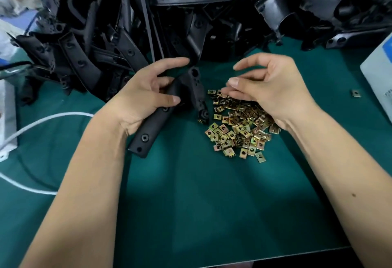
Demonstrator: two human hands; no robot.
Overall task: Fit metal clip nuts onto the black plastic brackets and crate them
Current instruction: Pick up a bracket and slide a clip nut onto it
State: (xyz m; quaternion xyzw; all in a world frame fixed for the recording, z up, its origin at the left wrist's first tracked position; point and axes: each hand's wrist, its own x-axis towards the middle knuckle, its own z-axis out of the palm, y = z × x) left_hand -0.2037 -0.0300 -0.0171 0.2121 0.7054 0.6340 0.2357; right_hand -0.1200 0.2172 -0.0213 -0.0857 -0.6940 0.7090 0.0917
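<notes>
My left hand [146,95] grips one black bracket [169,114] near the middle of the green bench [191,193]; the thumb lies over its top face and the fingers curl around its far side, so the bracket is tilted, with its near end low over the bench. My right hand [267,89] is just beside it, over the far part of the heap of clip nuts [239,131]; the fingers are loosely bent and reach down toward the nuts, but I cannot tell if a nut is already between the fingertips, because the hand is a little blurred. The big pile of brackets [191,12] fills the far side of the bench; one single nut [356,93] lies apart at the right, near a white box [379,72]; a white cable [31,127] runs at the left. No crate is in view.

I judge that I am at the step of picking a nut for this bracket; next I must take one nut alone, turn its open side toward the bracket's edge, and slide it on until its hole meets a hole of the bracket.
</notes>
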